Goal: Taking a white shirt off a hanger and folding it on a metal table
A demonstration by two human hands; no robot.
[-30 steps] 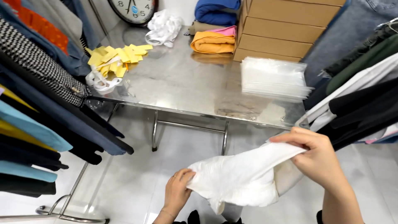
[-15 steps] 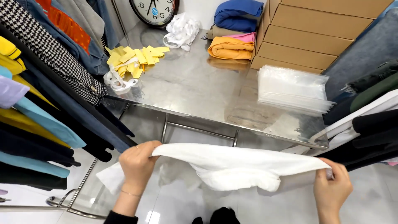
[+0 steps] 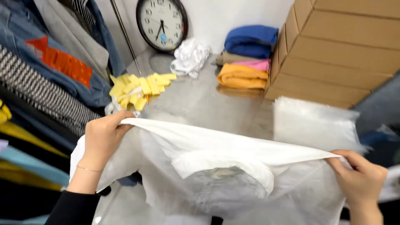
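Hanging garments [image 3: 46, 83]: upper left of frame, beside the bench [image 3: 208, 104].
Left hand [image 3: 102, 137]: grip pinched on one end of white shirt [image 3: 225, 154].
White shirt: stretched taut across lower centre, above bench edge; judged the spreading step, laying flat called for next.
Yellow strips [image 3: 139, 87], clock [image 3: 161, 23], folded clothes [image 3: 246, 62], cartons [image 3: 341, 50], clear bags [image 3: 312, 125]: crowding the bench.
Right hand [image 3: 360, 179]: grip pinched on other end.
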